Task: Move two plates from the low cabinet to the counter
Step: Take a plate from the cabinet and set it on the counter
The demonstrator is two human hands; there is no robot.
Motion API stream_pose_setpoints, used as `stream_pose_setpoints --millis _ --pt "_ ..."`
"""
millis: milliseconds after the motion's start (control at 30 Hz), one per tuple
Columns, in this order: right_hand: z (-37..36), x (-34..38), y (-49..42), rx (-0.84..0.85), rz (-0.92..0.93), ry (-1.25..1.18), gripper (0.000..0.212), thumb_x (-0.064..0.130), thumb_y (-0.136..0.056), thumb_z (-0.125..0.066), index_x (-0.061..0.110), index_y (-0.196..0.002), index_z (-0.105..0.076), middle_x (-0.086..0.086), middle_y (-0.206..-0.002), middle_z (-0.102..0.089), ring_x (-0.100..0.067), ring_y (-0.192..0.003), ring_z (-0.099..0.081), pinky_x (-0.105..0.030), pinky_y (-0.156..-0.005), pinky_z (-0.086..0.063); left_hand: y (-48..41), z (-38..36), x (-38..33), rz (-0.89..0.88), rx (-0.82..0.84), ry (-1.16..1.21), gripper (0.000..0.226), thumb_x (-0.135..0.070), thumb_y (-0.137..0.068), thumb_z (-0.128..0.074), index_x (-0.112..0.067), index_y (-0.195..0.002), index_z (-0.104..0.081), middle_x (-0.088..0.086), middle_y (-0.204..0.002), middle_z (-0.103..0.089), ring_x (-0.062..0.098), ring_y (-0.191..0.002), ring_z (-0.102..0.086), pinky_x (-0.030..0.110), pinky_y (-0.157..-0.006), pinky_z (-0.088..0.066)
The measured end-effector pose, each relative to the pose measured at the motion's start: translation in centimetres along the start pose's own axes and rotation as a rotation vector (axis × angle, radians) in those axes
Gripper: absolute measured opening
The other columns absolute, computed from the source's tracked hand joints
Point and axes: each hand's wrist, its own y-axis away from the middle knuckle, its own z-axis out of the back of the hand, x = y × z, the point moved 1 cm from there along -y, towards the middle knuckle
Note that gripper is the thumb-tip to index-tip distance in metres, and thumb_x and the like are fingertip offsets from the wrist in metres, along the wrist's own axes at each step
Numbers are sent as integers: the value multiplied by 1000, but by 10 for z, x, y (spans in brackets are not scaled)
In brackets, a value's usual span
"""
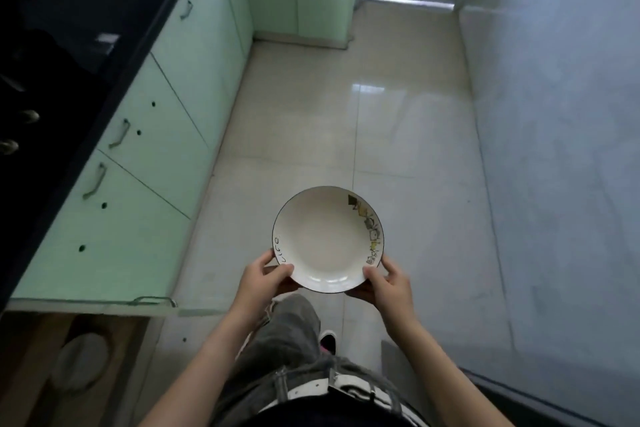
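Plate [328,239] held level over the floor, well right of the dark tabletop [62,10]. Left hand [265,279] and right hand [388,282] each pinching the near rim, thumbs on top. Risk: far edge unsupported, could tip forward. Open low cabinet [86,350] underfoot, possibly a second plate inside.

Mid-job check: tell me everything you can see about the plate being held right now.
The plate is round, deep, glossy cream-white, ceramic-looking, with a thin dark rim. A patchwork print runs along its right inner edge; handwritten lettering marks the left. It is empty, held roughly level over the tiled floor, with the left hand and right hand gripping its near rim, thumbs on top.
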Motion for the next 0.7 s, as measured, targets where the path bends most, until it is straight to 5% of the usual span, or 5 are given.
stream_pose_setpoints --millis 367,700 --pt "-36 146 -258 23 -5 -11 36 -1 -88 -52 16 -115 -68 -15 -88 -77 -31 -78 -75 -44 -68 -62 -244 -61 -161 -15 32 -24 29 4 -87 -58 -7 -113 -66 14 -82 -77 32 -73 -75 28 -63 -60" --pt "-49 328 -464 -72 62 -15 31 -3 -92 -53 17 -110 -69 -15 -90 -77 -34 -80 -75 -40 -64 -62 -446 -151 -346 -80 145 -53 25 0 -84 -59 -11 -105 -68 10 -78 -78 26 -67 -74 25 -62 -58"
